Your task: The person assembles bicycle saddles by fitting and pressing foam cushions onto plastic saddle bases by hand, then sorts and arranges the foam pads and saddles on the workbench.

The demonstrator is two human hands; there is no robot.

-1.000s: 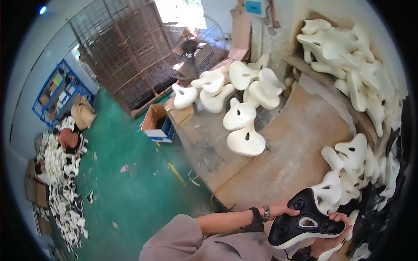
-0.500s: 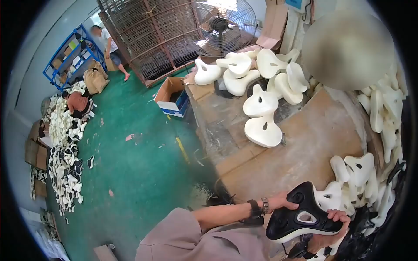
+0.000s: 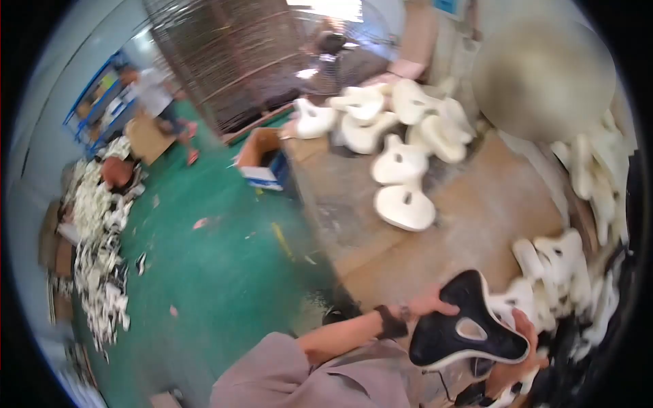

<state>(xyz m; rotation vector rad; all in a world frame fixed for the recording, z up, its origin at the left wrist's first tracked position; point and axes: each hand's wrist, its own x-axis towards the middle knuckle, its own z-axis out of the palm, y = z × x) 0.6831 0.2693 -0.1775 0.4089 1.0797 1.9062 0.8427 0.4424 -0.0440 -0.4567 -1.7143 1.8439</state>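
A bicycle saddle [image 3: 445, 342], black on its upward face with a pale rim and an oval opening, is held between both hands above the table's near end. At its left edge, my left hand [image 3: 432, 304] grips it, thumb on the black face and the other fingers hidden beneath. My right hand [image 3: 517, 364] is closed around the saddle's right end, partly blurred. A pale saddle cushion [image 3: 515, 294] lies just behind the held saddle.
Pale saddle cushions [image 3: 405, 206] are piled along the cardboard-covered table [image 3: 469, 238]. More cushions [image 3: 558, 262] crowd the right side. An open box [image 3: 258, 156] sits on the green floor beyond the table edge. A person [image 3: 153, 98] carries cardboard near blue shelves [image 3: 102, 112].
The held saddle has tilted and shifted slightly left, with both hands still on it. In the background, the standing person has come closer with the cardboard. The whole view is blurrier.
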